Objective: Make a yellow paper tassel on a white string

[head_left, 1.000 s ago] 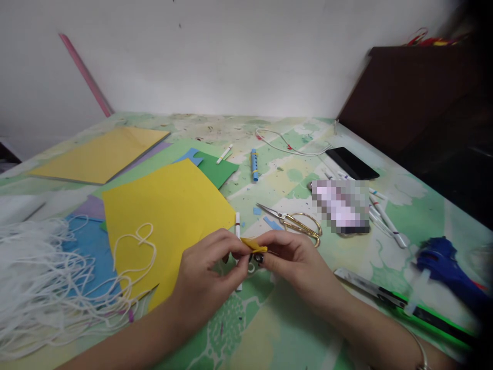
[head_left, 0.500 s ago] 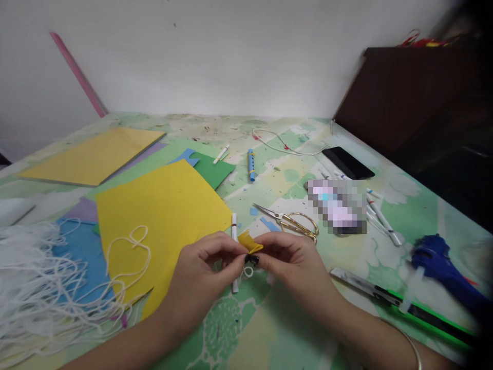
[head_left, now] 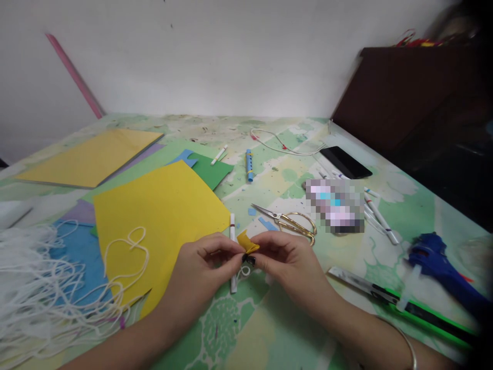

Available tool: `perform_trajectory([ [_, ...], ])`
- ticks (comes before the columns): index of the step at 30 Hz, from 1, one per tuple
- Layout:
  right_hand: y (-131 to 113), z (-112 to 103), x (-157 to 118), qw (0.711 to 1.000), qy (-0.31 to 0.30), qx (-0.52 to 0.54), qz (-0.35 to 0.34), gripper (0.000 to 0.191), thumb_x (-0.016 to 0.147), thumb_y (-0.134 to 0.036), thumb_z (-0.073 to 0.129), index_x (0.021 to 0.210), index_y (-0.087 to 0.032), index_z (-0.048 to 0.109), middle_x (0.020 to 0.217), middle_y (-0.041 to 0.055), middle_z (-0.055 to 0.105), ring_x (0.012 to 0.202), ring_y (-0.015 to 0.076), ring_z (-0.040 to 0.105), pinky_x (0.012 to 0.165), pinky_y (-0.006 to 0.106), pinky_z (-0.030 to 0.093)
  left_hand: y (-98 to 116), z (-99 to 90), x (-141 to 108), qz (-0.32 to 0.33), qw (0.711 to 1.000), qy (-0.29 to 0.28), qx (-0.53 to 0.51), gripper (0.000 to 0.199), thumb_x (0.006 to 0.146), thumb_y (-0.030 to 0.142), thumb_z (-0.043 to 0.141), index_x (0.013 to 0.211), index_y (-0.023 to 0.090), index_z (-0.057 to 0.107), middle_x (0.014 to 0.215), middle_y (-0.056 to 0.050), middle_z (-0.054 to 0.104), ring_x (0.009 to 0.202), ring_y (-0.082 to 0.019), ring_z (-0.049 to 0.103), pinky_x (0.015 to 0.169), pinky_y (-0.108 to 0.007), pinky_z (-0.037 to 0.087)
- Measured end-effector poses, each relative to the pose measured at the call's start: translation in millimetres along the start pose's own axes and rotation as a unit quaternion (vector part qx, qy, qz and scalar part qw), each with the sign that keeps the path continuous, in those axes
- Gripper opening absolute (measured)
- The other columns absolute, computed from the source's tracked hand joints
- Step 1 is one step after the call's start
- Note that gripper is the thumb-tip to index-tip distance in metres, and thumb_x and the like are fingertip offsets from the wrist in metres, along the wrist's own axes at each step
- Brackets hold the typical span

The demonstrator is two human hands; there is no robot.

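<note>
Between the thumbs and fingers of both hands I pinch a small folded piece of yellow paper (head_left: pixel 248 242). My left hand (head_left: pixel 211 264) grips it from the left, my right hand (head_left: pixel 287 259) from the right, and the fingertips nearly meet. Just under the thumbs a small loop of white string (head_left: pixel 245 271) shows; whether it is fixed to the paper I cannot tell. A white marker (head_left: pixel 232 226) lies partly behind my left fingertips. Beyond my right hand rest gold-handled scissors (head_left: pixel 287 221), with blue paper scraps (head_left: pixel 267 223) beside them.
Large yellow paper (head_left: pixel 154 210) and tangled white string (head_left: pixel 50 288) lie to the left. A blue rolled tube (head_left: pixel 249 165) is farther back. On the right are a black phone (head_left: pixel 345 162), a pixelated object (head_left: pixel 335 205), a green cutter (head_left: pixel 385 295) and a blue glue gun (head_left: pixel 435 257).
The whole view has shifted slightly, so things appear a little farther left. Both hands keep the same pinch on the folded yellow paper.
</note>
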State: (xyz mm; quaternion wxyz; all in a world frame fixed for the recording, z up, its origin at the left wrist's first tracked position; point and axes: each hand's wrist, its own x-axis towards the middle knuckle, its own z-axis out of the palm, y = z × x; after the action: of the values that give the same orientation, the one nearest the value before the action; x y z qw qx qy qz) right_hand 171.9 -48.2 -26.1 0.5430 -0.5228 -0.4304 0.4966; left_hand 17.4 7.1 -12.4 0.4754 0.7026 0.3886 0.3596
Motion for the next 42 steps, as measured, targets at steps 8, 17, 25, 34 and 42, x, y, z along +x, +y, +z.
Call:
perform_trajectory([
  [8,3,0,1,1.000,0.003,-0.008,-0.004,0.019,0.068,-0.017,0.071,0.087,-0.018,0.067,0.087,0.0044,0.069,0.080,0.0178,0.065,0.077,0.035,0.052,-3,0.6,0,-0.074,0.996,-0.005,-0.049,0.003,0.065,0.014,0.068,0.065,0.016,0.068,0.062,-0.001,0.068,0.058,-0.013,0.064,0.055,-0.020,0.054],
  [17,-1,2,1,1.000,-0.017,-0.001,0.007,0.019,0.070,-0.016,0.069,0.089,-0.018,0.066,0.090,0.0050,0.069,0.083,0.0163,0.065,0.078,0.032,0.052,-6,-0.6,3,-0.125,0.977,0.002,-0.170,0.035,0.060,0.013,0.075,0.091,0.016,0.058,0.089,-0.004,0.068,0.071,-0.013,0.067,0.064,-0.025,0.056],
  [25,0,2,0,1.000,-0.019,0.001,0.005,0.017,0.071,-0.017,0.069,0.087,-0.020,0.067,0.088,0.0035,0.069,0.080,0.0155,0.064,0.075,0.031,0.051,-8,-2.9,3,-0.106,0.981,-0.031,-0.160,0.023,0.064,0.013,0.070,0.086,0.016,0.063,0.071,-0.003,0.071,0.067,-0.016,0.069,0.061,-0.026,0.056],
  [34,1,1,1,1.000,-0.013,0.011,0.025,0.018,0.069,-0.014,0.068,0.086,-0.017,0.067,0.085,0.0045,0.070,0.080,0.0163,0.065,0.075,0.031,0.051,-7,-0.1,-3,0.026,0.999,-0.002,0.025,0.022,0.070,0.010,0.064,0.091,0.018,0.063,0.080,-0.002,0.071,0.073,-0.014,0.069,0.068,-0.025,0.056],
  [42,-3,5,-1,1.000,-0.005,-0.015,0.018,0.016,0.071,-0.014,0.063,0.085,-0.018,0.067,0.081,0.0029,0.069,0.075,0.0149,0.063,0.068,0.028,0.050,-6,-0.7,-10,0.178,0.962,0.032,0.203,0.024,0.070,0.004,0.061,0.089,0.021,0.061,0.074,0.003,0.068,0.066,-0.011,0.065,0.065,-0.022,0.051],
])
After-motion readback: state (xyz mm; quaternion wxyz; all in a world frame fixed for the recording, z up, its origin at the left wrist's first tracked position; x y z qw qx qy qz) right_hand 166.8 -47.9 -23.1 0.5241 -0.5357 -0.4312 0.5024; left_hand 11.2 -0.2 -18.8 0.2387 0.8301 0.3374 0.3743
